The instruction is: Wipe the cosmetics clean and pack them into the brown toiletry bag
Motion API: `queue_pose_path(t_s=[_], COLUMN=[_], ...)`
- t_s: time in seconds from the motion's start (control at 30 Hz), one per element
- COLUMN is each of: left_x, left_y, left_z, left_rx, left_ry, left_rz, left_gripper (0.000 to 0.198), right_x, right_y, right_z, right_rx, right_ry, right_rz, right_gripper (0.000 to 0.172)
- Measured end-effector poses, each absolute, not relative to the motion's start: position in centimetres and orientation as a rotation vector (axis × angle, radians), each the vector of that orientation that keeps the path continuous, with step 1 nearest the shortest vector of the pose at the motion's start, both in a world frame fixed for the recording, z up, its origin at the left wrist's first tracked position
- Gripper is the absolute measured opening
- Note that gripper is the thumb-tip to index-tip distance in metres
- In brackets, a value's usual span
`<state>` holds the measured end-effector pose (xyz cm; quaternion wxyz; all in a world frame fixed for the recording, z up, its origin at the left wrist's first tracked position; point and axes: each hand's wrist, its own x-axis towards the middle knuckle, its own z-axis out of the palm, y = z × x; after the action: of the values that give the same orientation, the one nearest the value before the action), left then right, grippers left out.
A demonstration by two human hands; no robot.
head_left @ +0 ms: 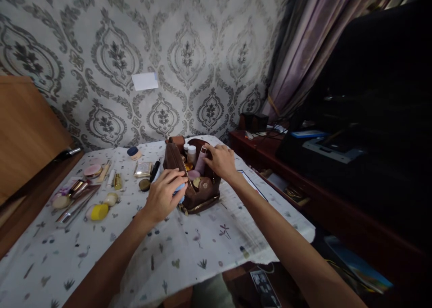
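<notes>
A brown leather cosmetic bag [202, 195] stands open in the middle of a table covered with a white printed cloth [189, 249]. Small bottles and jars stick up inside it, among them a white-capped bottle [191, 154]. My left hand [164, 194] is at the bag's near left edge, fingers curled round a small light-blue item [180, 188]. My right hand [221, 160] rests on the bag's far right rim, fingers closed on a pinkish tube [201, 159] standing in the bag.
Loose makeup lies on the cloth to the left: a yellow round piece [99, 211], a pink compact [92, 170], brushes [76, 206], a gold case [143, 169], a blue-capped jar [134, 152]. A wooden board [27, 128] leans at left. A dark cabinet [337, 200] stands at right.
</notes>
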<state>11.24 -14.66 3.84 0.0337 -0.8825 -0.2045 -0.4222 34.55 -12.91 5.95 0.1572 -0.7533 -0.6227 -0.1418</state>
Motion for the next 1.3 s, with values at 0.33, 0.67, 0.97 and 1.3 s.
queue_pose_path(t_s=[0.33, 0.67, 0.97, 1.3], left_x=[11.0, 10.8, 10.5, 10.3], left_y=[-14.3, -14.0, -14.4, -14.3], left_z=[3.5, 4.0, 3.5, 3.1], left_rx=[-2.766, -2.821, -2.849, -2.863], left_ry=[-0.640, -0.623, -0.682, -0.677], left_rz=[-1.319, -1.201, -1.156, -1.193], left_gripper=[0.022, 0.025, 0.029, 0.032], right_x=[35.1, 35.7, 34.3, 34.7], right_y=[-12.4, -13.1, -9.4, -10.2], right_z=[4.7, 3.7, 6.8, 7.8], right_rx=[-1.986, -1.835, -1.760, -1.854], right_ry=[-1.745, -1.693, -2.122, -2.186], right_rz=[-0.389, -0.415, -0.523, -0.596], right_gripper=[0.055, 0.047, 0.045, 0.031])
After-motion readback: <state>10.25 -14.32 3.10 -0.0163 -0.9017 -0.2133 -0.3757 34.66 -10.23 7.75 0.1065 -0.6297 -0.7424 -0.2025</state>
